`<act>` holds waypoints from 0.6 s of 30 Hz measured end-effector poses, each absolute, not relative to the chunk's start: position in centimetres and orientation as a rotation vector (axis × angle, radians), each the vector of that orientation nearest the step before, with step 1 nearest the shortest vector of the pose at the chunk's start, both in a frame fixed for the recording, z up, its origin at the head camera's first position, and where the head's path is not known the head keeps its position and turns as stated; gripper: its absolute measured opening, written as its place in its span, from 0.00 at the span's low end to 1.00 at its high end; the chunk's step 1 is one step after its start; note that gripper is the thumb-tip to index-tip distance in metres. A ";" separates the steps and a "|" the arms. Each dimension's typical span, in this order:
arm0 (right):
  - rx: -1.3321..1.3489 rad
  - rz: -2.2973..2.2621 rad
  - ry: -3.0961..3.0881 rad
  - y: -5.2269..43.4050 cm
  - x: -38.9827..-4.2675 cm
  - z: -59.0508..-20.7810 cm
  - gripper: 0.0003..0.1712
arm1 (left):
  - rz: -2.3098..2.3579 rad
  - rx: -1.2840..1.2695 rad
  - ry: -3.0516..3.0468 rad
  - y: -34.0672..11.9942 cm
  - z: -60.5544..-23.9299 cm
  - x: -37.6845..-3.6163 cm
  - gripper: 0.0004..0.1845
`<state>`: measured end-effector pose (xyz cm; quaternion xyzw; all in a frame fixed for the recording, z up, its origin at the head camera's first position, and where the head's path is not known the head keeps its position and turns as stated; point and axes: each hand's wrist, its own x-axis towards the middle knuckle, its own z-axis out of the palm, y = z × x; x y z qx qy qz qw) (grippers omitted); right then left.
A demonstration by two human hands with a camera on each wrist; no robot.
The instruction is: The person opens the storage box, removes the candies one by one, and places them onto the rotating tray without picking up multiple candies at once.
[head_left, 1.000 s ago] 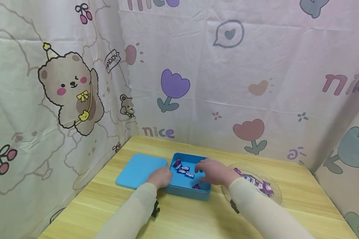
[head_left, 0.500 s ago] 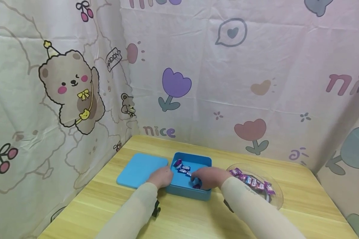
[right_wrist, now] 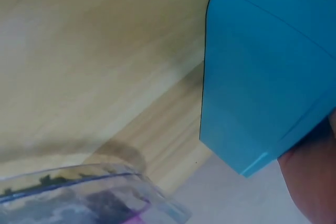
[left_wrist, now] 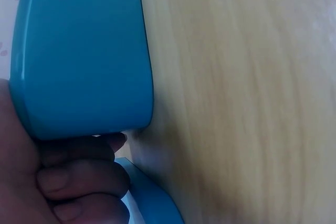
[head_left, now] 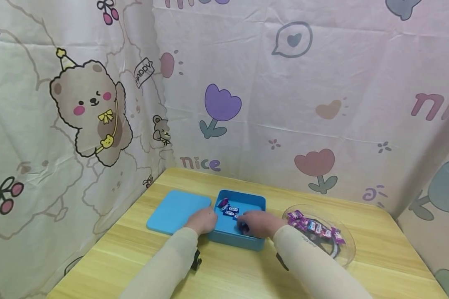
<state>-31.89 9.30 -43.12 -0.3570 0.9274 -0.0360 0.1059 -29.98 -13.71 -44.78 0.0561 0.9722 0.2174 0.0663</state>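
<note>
A: Head view first: where's the open blue rectangular plastic box [head_left: 251,200]?

B: Middle of the light wooden table [head_left: 374,265], a little left of centre. Several small purple-and-blue wrapped candies [head_left: 229,209] lie inside it, towards its far left part.

A: And the right hand [head_left: 257,223]?

B: It is inside the box at the near side, fingers curled down onto a candy by the near wall; I cannot tell for sure whether it actually pinches it, since the fingertips are hidden. In the right wrist view only the box's blue outer wall [right_wrist: 262,77] and a sliver of the hand show.

A: The left hand [head_left: 203,220]?

B: It rests against the box's left wall. The left wrist view shows its fingers [left_wrist: 79,179] curled beside the box's rounded corner [left_wrist: 79,51], touching it; whether they hold anything, I cannot tell.

A: What's around?

B: The flat blue plastic lid [head_left: 176,210] lies just left of the box, touching the left hand. A clear round plastic dish [head_left: 342,253] with more purple candies [head_left: 314,226] sits to the right, near the right forearm. Cartoon-printed fabric [head_left: 284,95] with a bear and tulips hangs behind and at the sides
</note>
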 end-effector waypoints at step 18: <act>-1.039 -0.118 2.844 9.0 -32.2 -43.6 0.03 | 0.661 0.183 2.925 -13.7 -44.7 -29.9 0.16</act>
